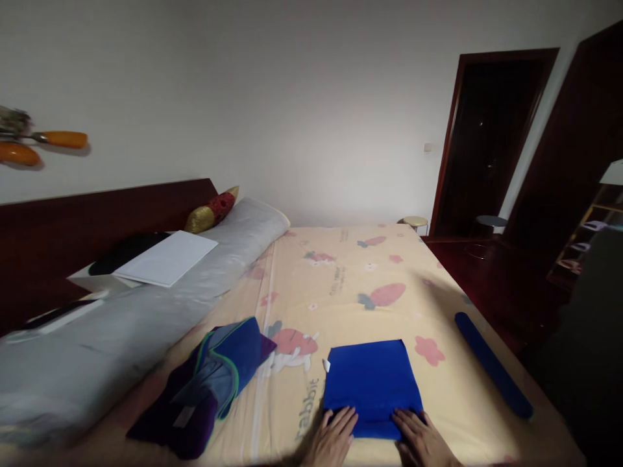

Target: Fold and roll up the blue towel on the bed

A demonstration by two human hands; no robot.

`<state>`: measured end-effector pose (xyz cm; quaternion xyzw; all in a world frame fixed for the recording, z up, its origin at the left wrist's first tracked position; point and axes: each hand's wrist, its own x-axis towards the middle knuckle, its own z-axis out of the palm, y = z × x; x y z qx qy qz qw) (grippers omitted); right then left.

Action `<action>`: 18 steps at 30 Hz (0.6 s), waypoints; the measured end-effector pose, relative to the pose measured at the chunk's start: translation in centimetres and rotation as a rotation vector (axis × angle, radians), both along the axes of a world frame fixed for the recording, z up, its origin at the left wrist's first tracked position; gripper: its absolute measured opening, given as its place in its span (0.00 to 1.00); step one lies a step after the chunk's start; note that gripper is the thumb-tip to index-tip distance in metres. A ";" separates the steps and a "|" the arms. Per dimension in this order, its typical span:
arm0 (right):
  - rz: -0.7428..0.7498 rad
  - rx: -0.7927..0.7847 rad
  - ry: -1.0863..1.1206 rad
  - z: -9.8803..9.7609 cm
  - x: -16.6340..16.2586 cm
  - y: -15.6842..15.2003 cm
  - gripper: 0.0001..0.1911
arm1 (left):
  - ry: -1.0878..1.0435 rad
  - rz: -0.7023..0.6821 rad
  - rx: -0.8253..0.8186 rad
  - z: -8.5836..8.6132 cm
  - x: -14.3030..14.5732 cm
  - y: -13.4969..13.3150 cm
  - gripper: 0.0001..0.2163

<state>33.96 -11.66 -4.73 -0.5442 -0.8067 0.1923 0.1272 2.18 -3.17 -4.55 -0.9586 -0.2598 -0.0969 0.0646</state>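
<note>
A folded blue cloth [370,373] lies flat on the bed, with a small white tag at its left edge. A crease runs across it near the close edge. My left hand [335,436] rests on its near left corner, fingers stretched out over the fabric. On the near right corner lies my right hand [421,438], its fingers also extended and flat. To the left is a loose heap of dark purple and blue cloth [209,383] with green edging and a pale label. A long dark blue roll [491,363] lies to the right, near the bed's edge.
The bed sheet [341,318] is pale yellow with carrot and rabbit prints. A long grey bolster [146,318] runs along the headboard [97,214], with a white board [168,258] and a red-and-gold cushion [214,211] on it. Stools [490,221] stand by the doorway.
</note>
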 end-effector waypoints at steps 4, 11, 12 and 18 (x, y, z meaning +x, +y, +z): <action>-0.149 -0.088 -0.062 -0.3 0.0 0.1 0.30 | -0.019 0.082 -0.003 -0.3 0.2 0.0 0.26; -0.288 -0.002 -0.110 -2.2 0.5 0.0 0.34 | -0.032 0.178 0.144 -1.5 0.1 0.1 0.26; -0.278 0.011 -0.112 -2.4 0.6 0.1 0.33 | -0.031 0.168 0.151 -1.6 0.1 0.1 0.26; -0.161 0.225 -0.136 -2.2 1.0 0.3 0.21 | 0.007 0.146 0.109 -2.1 0.1 0.1 0.26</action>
